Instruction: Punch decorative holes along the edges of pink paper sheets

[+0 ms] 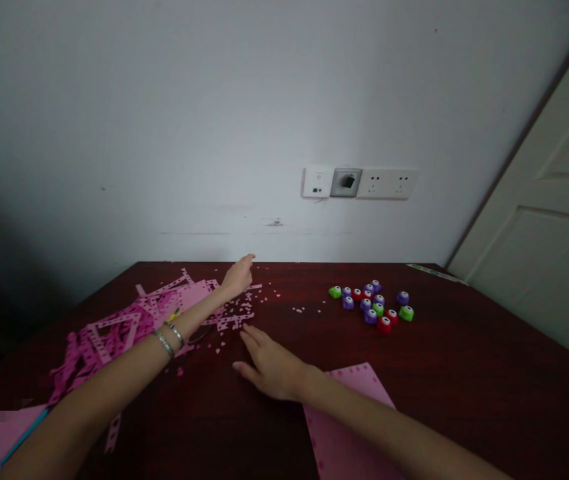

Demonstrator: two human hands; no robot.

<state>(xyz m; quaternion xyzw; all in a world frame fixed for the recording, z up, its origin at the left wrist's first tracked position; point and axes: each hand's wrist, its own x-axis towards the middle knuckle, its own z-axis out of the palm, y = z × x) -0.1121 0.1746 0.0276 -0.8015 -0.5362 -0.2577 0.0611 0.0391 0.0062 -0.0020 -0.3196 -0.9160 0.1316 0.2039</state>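
Paper bits: pink scraps [237,308] scattered loosely on the table [204,413] between the two hands, thickest just right of the heap, a few strayed farther right.
Cut strip: a punched paper strip [234,322] lies among the bits, long axis running left to right, its right end a little farther away; it ends near the right fingertips.
Right hand: the right hand [270,365] is palm down, fingers released and nearly straight, thumb well apart, pointing left and away toward the bits; nothing shows in its grasp.
Left hand: the left hand [238,277] reaches past the bits toward the table's back edge, one finger stretched out to the right; the others are partly hidden, so whether they grip anything I cannot tell.
Left wrist: two silvery bracelets [164,343].
Heap: tangled pink strips [149,305] beyond and beside the left forearm, lying in many directions.
Dotted sheet: a pink sheet [324,433] under the right forearm, dark spots along its edges.
Knobs: purple, red and green knobs [384,325] with white tops, clustered at right.
Wall: white sockets [387,184] above the table; marks on the panel too small to read.
Far right: a pale door [554,233].
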